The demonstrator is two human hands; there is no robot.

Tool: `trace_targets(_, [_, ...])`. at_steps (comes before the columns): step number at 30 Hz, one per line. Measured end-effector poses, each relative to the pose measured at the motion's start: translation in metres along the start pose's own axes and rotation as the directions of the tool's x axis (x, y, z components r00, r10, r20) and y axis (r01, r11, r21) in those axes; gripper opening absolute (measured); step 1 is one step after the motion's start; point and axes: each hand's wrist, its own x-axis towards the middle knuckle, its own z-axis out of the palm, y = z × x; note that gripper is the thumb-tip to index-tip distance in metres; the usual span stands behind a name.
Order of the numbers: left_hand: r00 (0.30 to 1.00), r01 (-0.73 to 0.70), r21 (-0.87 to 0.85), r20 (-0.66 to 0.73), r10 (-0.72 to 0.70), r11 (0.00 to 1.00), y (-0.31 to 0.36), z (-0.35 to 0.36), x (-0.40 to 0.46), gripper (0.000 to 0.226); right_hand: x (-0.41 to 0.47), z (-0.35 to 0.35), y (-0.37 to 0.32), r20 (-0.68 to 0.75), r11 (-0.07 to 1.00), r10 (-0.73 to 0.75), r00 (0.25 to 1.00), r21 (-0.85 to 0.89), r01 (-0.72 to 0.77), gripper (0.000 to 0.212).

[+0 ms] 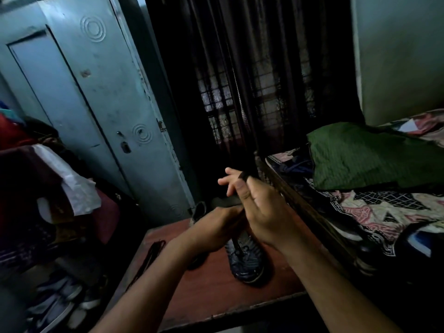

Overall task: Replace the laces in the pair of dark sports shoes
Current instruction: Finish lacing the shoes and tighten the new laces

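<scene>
Both hands are up over the desk (216, 306), working right above the dark shoe (245, 258). The shoe sits on the reddish desk top at about 5 o'clock from the middle of the view, its long axis running roughly 12 to 6, toe end at 6 o'clock toward the person, the far end hidden under the hands. The right hand (262, 212) is raised highest, thumb and forefinger pinching a dark lace (243, 175) that loops over its fingertips at 12 o'clock of the hand. The left hand (213, 228) is just beside it at 8 o'clock, fingers curled; it seems to grip the lower run of the lace, though the dim light hides the contact. A second bundle of dark laces (153, 253) lies loose on the desk at 9 o'clock of the shoe, well apart from it, stretched toward the desk's near-left edge. A bed with a patterned sheet (374, 212) lies at 3 o'clock, a grey metal cupboard (96, 104) at 10 o'clock.
</scene>
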Motion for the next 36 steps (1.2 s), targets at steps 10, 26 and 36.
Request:
trace_targets(10, [0.999,0.012,0.204,-0.05,-0.001,0.979,-0.031,-0.003,-0.004,0.027,-0.004,0.008,0.016,0.152,0.746,0.265,0.952,-0.658,-0.103,0.026])
trace_targets(26, [0.994,0.034,0.136,-0.11,-0.019,0.99,-0.058,0.031,-0.003,0.021,0.002,-0.003,0.03,0.412,0.858,0.513,0.753,-0.266,-0.44,0.044])
trace_targets(36, [0.961,0.228,0.195,0.111,-0.252,0.954,-0.095,0.114,0.003,0.062,0.0,0.007,0.026,0.474,0.777,0.455,0.754,0.202,-0.596,0.043])
